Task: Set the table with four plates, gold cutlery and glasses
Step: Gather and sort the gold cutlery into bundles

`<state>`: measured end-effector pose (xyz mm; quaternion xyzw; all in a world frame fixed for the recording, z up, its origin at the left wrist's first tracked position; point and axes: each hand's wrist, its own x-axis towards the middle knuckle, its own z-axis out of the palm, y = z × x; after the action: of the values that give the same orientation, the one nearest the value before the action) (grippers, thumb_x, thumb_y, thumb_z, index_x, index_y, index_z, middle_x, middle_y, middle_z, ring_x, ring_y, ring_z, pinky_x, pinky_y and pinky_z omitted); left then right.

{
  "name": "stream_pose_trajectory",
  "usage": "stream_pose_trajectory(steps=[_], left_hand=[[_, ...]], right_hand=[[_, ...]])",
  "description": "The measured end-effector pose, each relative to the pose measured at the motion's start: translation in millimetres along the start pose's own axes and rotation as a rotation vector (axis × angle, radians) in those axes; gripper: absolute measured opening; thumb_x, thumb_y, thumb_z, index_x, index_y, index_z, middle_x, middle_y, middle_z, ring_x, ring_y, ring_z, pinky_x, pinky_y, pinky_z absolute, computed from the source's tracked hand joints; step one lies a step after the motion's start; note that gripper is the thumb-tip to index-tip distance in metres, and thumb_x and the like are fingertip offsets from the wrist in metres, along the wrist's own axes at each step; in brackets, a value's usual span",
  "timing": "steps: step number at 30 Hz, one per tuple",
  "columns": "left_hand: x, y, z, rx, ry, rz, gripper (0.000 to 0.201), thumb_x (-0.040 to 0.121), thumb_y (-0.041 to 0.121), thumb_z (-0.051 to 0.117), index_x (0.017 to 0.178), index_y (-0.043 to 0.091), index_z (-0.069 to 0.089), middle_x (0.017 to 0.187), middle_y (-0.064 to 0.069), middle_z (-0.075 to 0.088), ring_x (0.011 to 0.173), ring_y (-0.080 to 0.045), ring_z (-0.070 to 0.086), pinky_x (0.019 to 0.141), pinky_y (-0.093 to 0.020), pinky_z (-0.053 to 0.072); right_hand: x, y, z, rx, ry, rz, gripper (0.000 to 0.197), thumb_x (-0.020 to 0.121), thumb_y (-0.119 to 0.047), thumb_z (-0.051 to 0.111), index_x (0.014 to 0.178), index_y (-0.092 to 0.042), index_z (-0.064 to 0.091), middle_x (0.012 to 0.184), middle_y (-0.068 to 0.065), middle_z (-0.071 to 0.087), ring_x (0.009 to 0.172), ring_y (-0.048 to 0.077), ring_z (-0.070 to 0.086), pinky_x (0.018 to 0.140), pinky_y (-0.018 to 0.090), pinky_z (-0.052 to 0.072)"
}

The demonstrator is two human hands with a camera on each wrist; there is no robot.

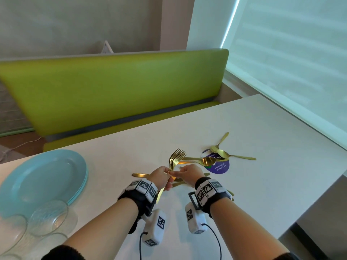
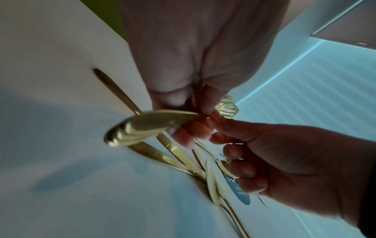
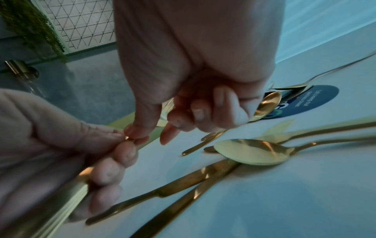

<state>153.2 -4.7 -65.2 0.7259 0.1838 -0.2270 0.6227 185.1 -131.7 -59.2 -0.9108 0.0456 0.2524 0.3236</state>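
My left hand grips a bundle of gold forks by the handles, tines pointing up and away; the handle ends stick out below its fingers. My right hand pinches the forks' necks between thumb and forefinger, right beside the left thumb. Gold knives and a spoon lie on the white table under the hands. More gold spoons lie just beyond. A stack of light blue plates sits at the left, with clear glasses in front of it.
A round dark blue sticker lies under the spoons. A green bench runs along the table's far side. The table's right edge drops off beside my right arm. A window blind fills the right.
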Motion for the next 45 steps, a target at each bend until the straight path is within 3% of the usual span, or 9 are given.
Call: stream_pose_trajectory(steps=[5, 8, 11, 16, 21, 31, 36, 41, 45], left_hand=[[8, -2, -3, -0.001, 0.067, 0.005, 0.019, 0.096, 0.002, 0.029, 0.1, 0.006, 0.047, 0.069, -0.005, 0.051, 0.051, -0.016, 0.044, 0.049, -0.023, 0.041], [11, -4, -10, -0.019, 0.114, -0.003, 0.02, 0.095, 0.0, 0.029, 0.099, 0.007, 0.047, 0.069, -0.005, 0.051, 0.052, -0.016, 0.043, 0.05, -0.024, 0.04], [17, -5, -16, -0.036, 0.153, -0.006, 0.019, 0.094, -0.001, 0.028, 0.098, 0.006, 0.045, 0.07, -0.006, 0.052, 0.053, -0.018, 0.044, 0.051, -0.026, 0.041], [24, -6, -20, -0.08, 0.169, -0.031, 0.018, 0.093, 0.0, 0.03, 0.1, 0.008, 0.045, 0.077, -0.007, 0.053, 0.056, -0.019, 0.048, 0.055, -0.029, 0.045], [28, -6, -20, -0.102, 0.145, -0.05, 0.017, 0.093, -0.001, 0.032, 0.092, 0.01, 0.046, 0.078, -0.007, 0.054, 0.057, -0.018, 0.05, 0.056, -0.029, 0.045], [31, -7, -22, -0.114, 0.129, -0.045, 0.021, 0.09, -0.001, 0.033, 0.088, 0.01, 0.05, 0.075, -0.007, 0.054, 0.055, -0.017, 0.048, 0.055, -0.029, 0.046], [30, -7, -24, -0.172, 0.155, -0.047, 0.024, 0.093, 0.001, 0.032, 0.083, 0.01, 0.052, 0.07, -0.006, 0.048, 0.05, -0.016, 0.041, 0.05, -0.025, 0.041], [28, -6, -24, -0.179, 0.149, -0.039, 0.029, 0.095, 0.004, 0.033, 0.079, 0.013, 0.054, 0.067, -0.004, 0.047, 0.05, -0.015, 0.041, 0.051, -0.026, 0.042], [24, -2, -21, -0.208, 0.127, -0.032, 0.026, 0.098, 0.007, 0.033, 0.082, 0.008, 0.054, 0.068, -0.006, 0.047, 0.052, -0.016, 0.042, 0.052, -0.027, 0.041]], right_hand=[[1, 17, -22, 0.007, 0.076, 0.029, 0.049, 0.082, -0.046, 0.066, 0.052, -0.02, 0.037, 0.056, -0.006, 0.041, 0.054, 0.009, 0.04, 0.051, 0.02, 0.031], [5, 32, -39, 0.016, 0.137, 0.109, 0.032, 0.081, -0.036, 0.069, 0.058, -0.022, 0.052, 0.071, -0.002, 0.058, 0.084, 0.018, 0.059, 0.076, 0.028, 0.05], [12, 44, -52, -0.056, 0.184, 0.155, 0.016, 0.083, -0.031, 0.068, 0.073, -0.019, 0.065, 0.086, 0.003, 0.065, 0.098, 0.02, 0.058, 0.092, 0.032, 0.049], [20, 53, -53, -0.442, 0.119, 0.291, 0.044, 0.087, -0.035, 0.06, 0.118, -0.005, 0.06, 0.116, 0.005, 0.063, 0.11, 0.019, 0.058, 0.079, 0.022, 0.045], [26, 64, -40, -0.734, -0.031, 0.312, 0.048, 0.083, -0.044, 0.063, 0.117, -0.009, 0.061, 0.092, 0.0, 0.057, 0.084, 0.015, 0.052, 0.069, 0.022, 0.043], [29, 63, -30, -0.74, -0.061, 0.262, 0.048, 0.084, -0.042, 0.063, 0.118, -0.008, 0.06, 0.09, 0.002, 0.054, 0.083, 0.016, 0.05, 0.069, 0.024, 0.041], [20, 42, -35, -0.485, -0.098, 0.173, 0.035, 0.086, -0.037, 0.063, 0.107, -0.009, 0.065, 0.098, 0.002, 0.066, 0.091, 0.015, 0.063, 0.084, 0.024, 0.054], [13, 14, -37, 0.086, -0.127, 0.05, 0.021, 0.087, -0.027, 0.064, 0.069, -0.024, 0.054, 0.062, -0.007, 0.049, 0.052, 0.005, 0.043, 0.044, 0.012, 0.037], [13, 4, -20, 0.396, -0.158, 0.07, 0.016, 0.084, -0.034, 0.068, 0.074, -0.022, 0.063, 0.071, -0.004, 0.06, 0.054, 0.009, 0.045, 0.057, 0.022, 0.041]])
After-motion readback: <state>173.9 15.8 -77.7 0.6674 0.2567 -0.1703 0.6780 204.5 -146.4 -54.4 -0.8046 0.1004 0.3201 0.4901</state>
